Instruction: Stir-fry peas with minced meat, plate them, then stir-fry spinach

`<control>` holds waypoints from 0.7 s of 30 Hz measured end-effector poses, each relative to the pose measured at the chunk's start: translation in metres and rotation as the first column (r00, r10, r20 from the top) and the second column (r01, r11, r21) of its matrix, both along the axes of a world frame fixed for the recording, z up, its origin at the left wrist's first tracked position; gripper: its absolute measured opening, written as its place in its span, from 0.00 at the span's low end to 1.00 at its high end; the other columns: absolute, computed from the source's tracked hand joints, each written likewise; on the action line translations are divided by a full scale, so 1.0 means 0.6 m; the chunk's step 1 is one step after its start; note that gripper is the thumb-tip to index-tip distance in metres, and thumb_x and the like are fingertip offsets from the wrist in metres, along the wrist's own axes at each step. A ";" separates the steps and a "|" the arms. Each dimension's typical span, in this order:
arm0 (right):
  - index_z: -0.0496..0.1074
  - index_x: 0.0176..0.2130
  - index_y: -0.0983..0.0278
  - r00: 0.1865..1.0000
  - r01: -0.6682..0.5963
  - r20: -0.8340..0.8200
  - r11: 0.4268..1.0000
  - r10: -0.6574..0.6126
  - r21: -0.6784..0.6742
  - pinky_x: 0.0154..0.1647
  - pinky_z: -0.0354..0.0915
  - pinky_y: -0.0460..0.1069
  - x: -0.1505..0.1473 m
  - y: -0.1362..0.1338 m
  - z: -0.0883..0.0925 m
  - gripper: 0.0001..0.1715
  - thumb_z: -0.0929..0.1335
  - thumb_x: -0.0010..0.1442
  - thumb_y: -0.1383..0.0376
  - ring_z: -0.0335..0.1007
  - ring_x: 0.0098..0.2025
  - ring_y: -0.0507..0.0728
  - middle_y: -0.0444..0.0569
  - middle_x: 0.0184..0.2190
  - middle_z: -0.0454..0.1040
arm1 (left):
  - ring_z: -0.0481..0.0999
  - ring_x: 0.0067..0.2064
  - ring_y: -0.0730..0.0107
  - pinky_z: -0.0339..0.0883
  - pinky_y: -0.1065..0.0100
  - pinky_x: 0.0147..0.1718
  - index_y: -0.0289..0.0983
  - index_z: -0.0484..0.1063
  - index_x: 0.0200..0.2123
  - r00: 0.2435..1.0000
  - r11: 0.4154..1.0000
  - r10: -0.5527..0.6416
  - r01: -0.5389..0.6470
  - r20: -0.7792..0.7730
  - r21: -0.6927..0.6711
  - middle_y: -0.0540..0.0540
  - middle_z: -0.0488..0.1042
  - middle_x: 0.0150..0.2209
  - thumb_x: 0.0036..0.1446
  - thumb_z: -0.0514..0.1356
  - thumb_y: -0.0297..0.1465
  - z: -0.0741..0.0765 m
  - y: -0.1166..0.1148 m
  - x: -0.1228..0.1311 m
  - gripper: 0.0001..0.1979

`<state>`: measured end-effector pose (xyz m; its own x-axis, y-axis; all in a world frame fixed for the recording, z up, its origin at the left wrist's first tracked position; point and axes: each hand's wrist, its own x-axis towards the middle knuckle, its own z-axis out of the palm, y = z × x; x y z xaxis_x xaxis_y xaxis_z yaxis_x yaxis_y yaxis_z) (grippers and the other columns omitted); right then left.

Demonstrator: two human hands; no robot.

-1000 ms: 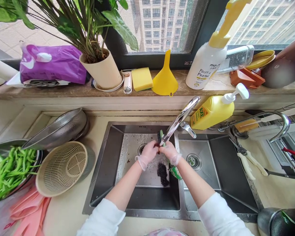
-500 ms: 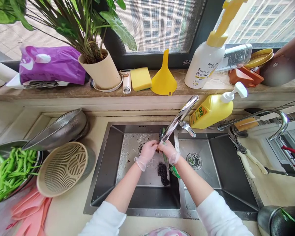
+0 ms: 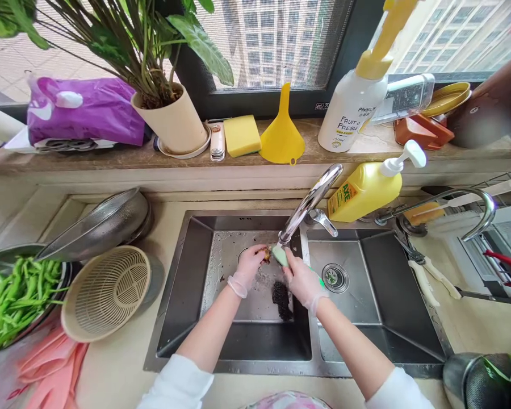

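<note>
Right hand, in a clear glove, closed round a pale green brush, its head held just under the tap spout. Left hand, also gloved, fingers pinched narrow on a small brown item, right beside the brush; too small to tell exactly what it is. Both hands over the left basin of the double sink, white sleeves pushed up the forearms. Dark scrubbing pad flat on the basin floor, nearer than the fingertips. Right basin: drain with green bits in it.

Surface left of sink: pink gloves, green vegetables piled in a bowl, beige basket tilted, metal strainer leaning behind it. Right of sink: white-handled tool.

Behind sink: chrome tap arching over the left basin, yellow pump bottle tilted beside it. Ledge beyond: potted plant, yellow sponge, yellow funnel mouth down, white pump bottle. Window screen farthest, building outside.
</note>
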<state>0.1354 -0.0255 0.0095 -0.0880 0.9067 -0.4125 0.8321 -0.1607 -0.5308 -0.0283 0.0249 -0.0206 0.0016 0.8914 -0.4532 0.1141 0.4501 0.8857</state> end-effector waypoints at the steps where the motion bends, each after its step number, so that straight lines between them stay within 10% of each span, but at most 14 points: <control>1: 0.50 0.67 0.60 1.000 -0.002 0.030 1.000 0.002 -0.004 0.40 0.63 0.51 -0.001 -0.002 0.002 0.33 0.59 0.65 0.63 0.72 0.44 0.62 0.56 0.48 0.72 | 0.75 0.33 0.67 0.66 0.67 0.34 0.35 0.79 0.40 1.000 1.000 0.015 -0.015 0.002 -0.006 0.43 0.80 0.34 0.50 0.62 0.30 -0.001 -0.001 0.000 0.13; 13: 0.51 0.67 0.60 0.957 0.278 -0.114 0.955 -0.266 0.101 0.50 0.64 0.51 -0.014 0.039 -0.005 0.32 0.56 0.66 0.61 0.68 0.55 0.60 0.54 0.55 0.70 | 0.75 0.31 0.71 0.67 0.70 0.31 0.34 0.75 0.37 0.908 0.970 0.184 -0.104 0.377 -0.221 0.44 0.77 0.35 0.49 0.65 0.26 0.009 -0.002 0.011 0.09; 21: 0.56 0.65 0.63 0.984 0.143 -0.102 0.989 -0.146 -0.040 0.49 0.65 0.53 0.007 -0.006 0.006 0.32 0.61 0.63 0.62 0.70 0.53 0.62 0.57 0.55 0.71 | 0.76 0.33 0.75 0.70 0.71 0.37 0.37 0.71 0.35 0.700 0.905 0.396 -0.190 0.594 -0.380 0.49 0.75 0.33 0.53 0.58 0.18 0.009 0.012 0.024 0.09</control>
<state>0.1398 -0.0291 0.0129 -0.0008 0.8995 -0.4370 0.7393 -0.2937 -0.6059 -0.0141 0.0324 -0.0155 0.1439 0.7384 -0.6588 -0.6153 0.5882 0.5248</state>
